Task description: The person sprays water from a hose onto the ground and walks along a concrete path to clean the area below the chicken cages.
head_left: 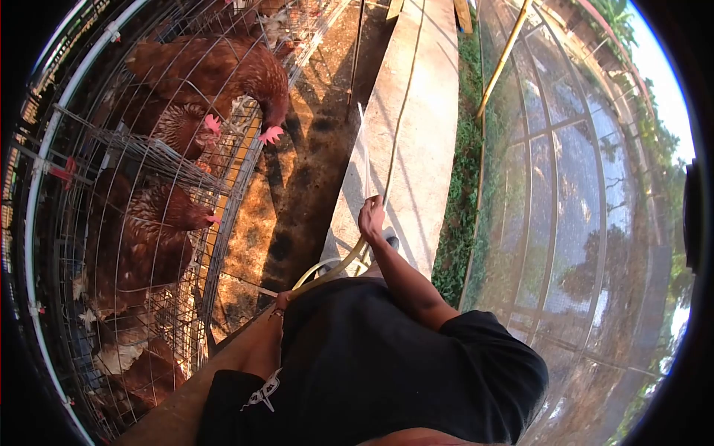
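Observation:
A yellowish hose (pixel 343 264) runs in front of my body from one hand to the other, with more of it looped low by my feet. My right hand (pixel 372 218) is closed around its front end, over the concrete walkway. A thin whitish streak (pixel 365 152), which looks like water, leaves that end and points forward along the walkway. Lower and to the left, my left hand (pixel 281 301) grips the hose beside my hip; its fingers are small and partly hidden.
Wire cages (pixel 223 186) with several brown hens line the left side. One hen (pixel 253 82) pokes its head out. A dark, stained ground strip (pixel 297 171) lies below the concrete walkway (pixel 424 97). On the right are green plants (pixel 465 171) and a mesh fence (pixel 558 186).

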Motion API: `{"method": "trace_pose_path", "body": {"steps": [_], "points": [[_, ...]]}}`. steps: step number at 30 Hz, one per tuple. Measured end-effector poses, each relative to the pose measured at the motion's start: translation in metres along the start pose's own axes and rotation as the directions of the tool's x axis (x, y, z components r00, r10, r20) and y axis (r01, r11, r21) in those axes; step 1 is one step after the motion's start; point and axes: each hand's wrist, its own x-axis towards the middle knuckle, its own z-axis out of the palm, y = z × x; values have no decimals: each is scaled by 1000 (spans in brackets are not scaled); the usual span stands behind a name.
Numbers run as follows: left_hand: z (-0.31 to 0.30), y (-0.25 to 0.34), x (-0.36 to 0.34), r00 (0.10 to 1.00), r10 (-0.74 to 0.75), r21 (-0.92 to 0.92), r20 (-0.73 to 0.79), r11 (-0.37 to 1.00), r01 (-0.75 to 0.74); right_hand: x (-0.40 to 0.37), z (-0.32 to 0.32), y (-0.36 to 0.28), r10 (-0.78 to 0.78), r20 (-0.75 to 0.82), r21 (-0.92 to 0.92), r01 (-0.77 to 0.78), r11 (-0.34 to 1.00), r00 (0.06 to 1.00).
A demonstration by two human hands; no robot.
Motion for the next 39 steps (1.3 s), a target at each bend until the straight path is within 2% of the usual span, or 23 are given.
{"method": "trace_pose_path", "body": {"steps": [2, 4, 7, 10, 16, 19, 22, 25, 31, 34, 39], "points": [[0, -3, 2, 1000, 27, 31, 10, 999, -27, 1, -1, 0, -8, -3, 8, 8, 1000, 1000], [1, 0, 1, 1000, -7, 36, 12, 999, 7, 0, -3, -5, -14, -5, 16, 14, 1000, 1000], [1, 0, 1, 1000, -24, 46, 13, 999, 24, -4, -11, -17, 65, 51, 11, -66, 998, 997], [1, 0, 2, 1000, -25, 58, 16, 998, 24, 0, -6, -10, -23, -24, 9, 23, 1000, 999], [-1, 7, 2, 1000, -25, 3, 9, 1000, 25, 1, -8, -11, -30, -25, 20, 31, 999, 999], [-4, 15, 1, 1000, -19, 21, 3, 1000, 19, 3, -8, -12, -85, -59, 43, 87, 995, 995], [-4, 21, 0, 1000, -13, 24, -2, 1000, 13, 1, -17, -22, -7, 17, 38, 6, 999, 1000], [-1, 17, 2, 999, -34, -3, -6, 999, 34, 3, -19, -25, 4, 30, 45, -5, 999, 1000], [-1, 20, 5, 999, -35, 12, 10, 999, 35, 6, -22, -26, -20, 23, 64, 18, 998, 1000], [0, 26, 6, 999, -41, 21, 15, 999, 41, 9, -21, -23, -91, -59, 64, 94, 993, 994], [5, 31, 17, 1000, 2, 43, 25, 999, -3, 21, -32, -26, -65, -42, 70, 67, 995, 997]]}}
